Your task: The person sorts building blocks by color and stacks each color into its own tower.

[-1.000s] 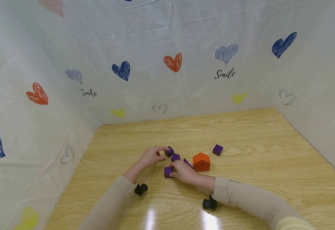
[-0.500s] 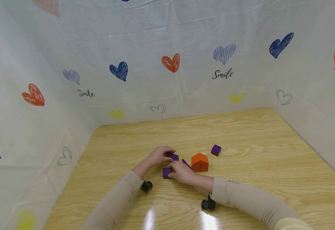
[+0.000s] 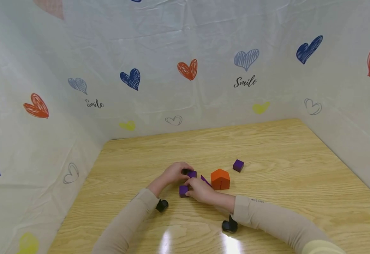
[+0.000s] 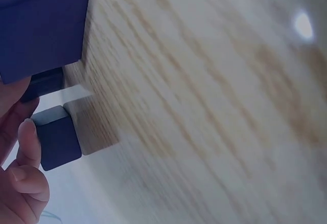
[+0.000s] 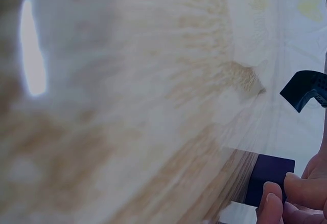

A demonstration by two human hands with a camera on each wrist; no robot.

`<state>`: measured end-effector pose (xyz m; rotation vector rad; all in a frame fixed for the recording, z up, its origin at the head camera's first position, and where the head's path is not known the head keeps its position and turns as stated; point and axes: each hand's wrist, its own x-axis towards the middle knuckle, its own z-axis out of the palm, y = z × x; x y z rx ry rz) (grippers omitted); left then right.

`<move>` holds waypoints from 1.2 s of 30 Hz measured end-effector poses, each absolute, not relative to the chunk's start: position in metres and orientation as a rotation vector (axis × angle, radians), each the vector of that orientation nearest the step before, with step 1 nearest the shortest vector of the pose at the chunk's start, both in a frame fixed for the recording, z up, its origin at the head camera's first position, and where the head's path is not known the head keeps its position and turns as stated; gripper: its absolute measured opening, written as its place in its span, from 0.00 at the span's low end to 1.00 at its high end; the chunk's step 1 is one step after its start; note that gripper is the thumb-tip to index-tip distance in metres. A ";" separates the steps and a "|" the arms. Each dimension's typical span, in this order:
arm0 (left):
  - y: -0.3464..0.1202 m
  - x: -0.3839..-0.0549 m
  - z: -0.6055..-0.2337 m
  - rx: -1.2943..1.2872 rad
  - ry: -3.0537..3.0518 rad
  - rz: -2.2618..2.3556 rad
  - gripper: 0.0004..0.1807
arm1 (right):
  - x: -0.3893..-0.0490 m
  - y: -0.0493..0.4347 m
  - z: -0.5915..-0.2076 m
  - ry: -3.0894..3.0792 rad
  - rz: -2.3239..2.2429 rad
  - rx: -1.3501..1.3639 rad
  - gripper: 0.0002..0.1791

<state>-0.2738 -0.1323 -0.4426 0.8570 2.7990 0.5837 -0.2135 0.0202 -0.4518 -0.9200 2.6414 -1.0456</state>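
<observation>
My left hand (image 3: 173, 173) curls around a small purple cube (image 3: 185, 171), mostly hidden and shadowed between thumb and fingers. Right beside it is a second purple cube (image 3: 192, 174), close to the left fingertips. My right hand (image 3: 201, 190) pinches a nearer purple cube (image 3: 183, 191) between thumb and fingers; the right wrist view shows this cube (image 5: 271, 178) with fingertips on it. The left wrist view has a large purple cube (image 4: 43, 27) close up and a smaller-looking one (image 4: 59, 139) touched by fingertips. Both hands nearly meet over the table.
Just right of the right hand lies a purple piece (image 3: 205, 180), partly hidden. An orange house-shaped block (image 3: 220, 179) stands beside it. Farther right sits another purple cube (image 3: 238, 165). The wooden table (image 3: 267, 151) is enclosed by white heart-printed sheeting (image 3: 159, 102).
My left hand has moved right and closed in around the far-left purple cube, covering most of it. The right hand stays on its cube. The head view has shifted slightly.
</observation>
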 end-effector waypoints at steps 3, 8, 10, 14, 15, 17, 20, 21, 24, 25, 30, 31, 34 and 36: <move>-0.133 -0.273 -0.442 0.848 2.809 0.578 0.17 | -0.213 0.020 -0.451 2.644 -1.041 -0.918 0.13; -0.139 -0.268 -0.434 0.809 2.833 0.670 0.18 | -0.212 0.019 -0.451 2.656 -1.021 -0.912 0.14; -0.144 -0.266 -0.429 0.810 2.849 0.699 0.18 | -0.212 0.018 -0.451 2.663 -1.005 -0.905 0.14; -0.156 -0.260 -0.420 0.803 2.888 0.720 0.17 | -0.211 0.017 -0.450 2.675 -0.975 -0.894 0.15; -0.159 -0.258 -0.417 0.800 2.892 0.724 0.17 | -0.211 0.017 -0.451 2.677 -0.973 -0.890 0.15; -0.167 -0.255 -0.414 0.791 2.900 0.723 0.18 | -0.212 0.016 -0.451 2.686 -0.960 -0.888 0.15; -0.176 -0.249 -0.409 0.780 2.889 0.734 0.17 | -0.212 0.016 -0.452 2.688 -0.955 -0.877 0.15; -0.179 -0.247 -0.408 0.776 2.882 0.739 0.17 | -0.212 0.016 -0.452 2.688 -0.952 -0.875 0.15; -0.187 -0.240 -0.407 0.768 2.861 0.746 0.17 | -0.213 0.017 -0.452 2.683 -0.953 -0.867 0.15; -0.189 -0.238 -0.408 0.762 2.854 0.748 0.17 | -0.213 0.017 -0.451 2.679 -0.957 -0.868 0.15; -0.197 -0.228 -0.420 0.767 2.818 0.772 0.17 | -0.214 0.017 -0.450 2.665 -0.964 -0.860 0.15; -0.198 -0.227 -0.423 0.769 2.813 0.784 0.17 | -0.214 0.017 -0.450 2.663 -0.964 -0.858 0.15; -0.198 -0.222 -0.429 0.757 2.792 0.826 0.17 | -0.214 0.017 -0.450 2.662 -0.968 -0.857 0.15; -0.198 -0.220 -0.431 0.738 2.784 0.842 0.16 | -0.214 0.017 -0.450 2.665 -0.972 -0.860 0.15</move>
